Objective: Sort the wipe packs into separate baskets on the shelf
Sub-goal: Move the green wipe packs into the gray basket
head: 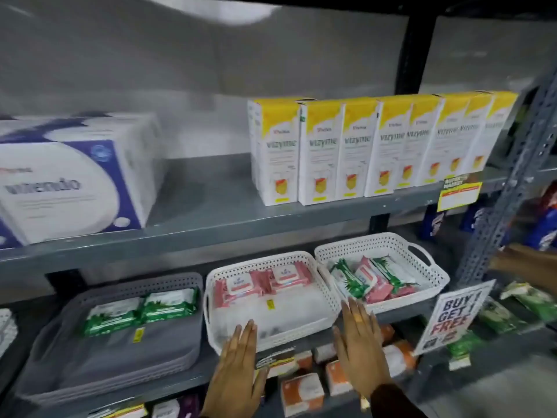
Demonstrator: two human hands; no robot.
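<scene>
Three baskets stand side by side on the middle shelf. The grey basket [180,342] on the left holds two green wipe packs [141,309]. The middle white basket [328,294] holds two pink wipe packs [262,283] at its back. The right white basket [434,273] holds a mix of green packs [346,280] and pink packs [372,280]. My left hand [238,369] is flat and open against the front rim of the middle basket. My right hand [361,348] is flat and open in front of the gap between the two white baskets. Neither holds anything.
Yellow-and-white cartons [376,146] and a large white-and-blue box [69,176] stand on the shelf above. A "buy 1 get 1 free" sign [452,315] hangs at the right. Another person's hand [524,260] reaches in at the far right. Orange boxes [301,390] sit below.
</scene>
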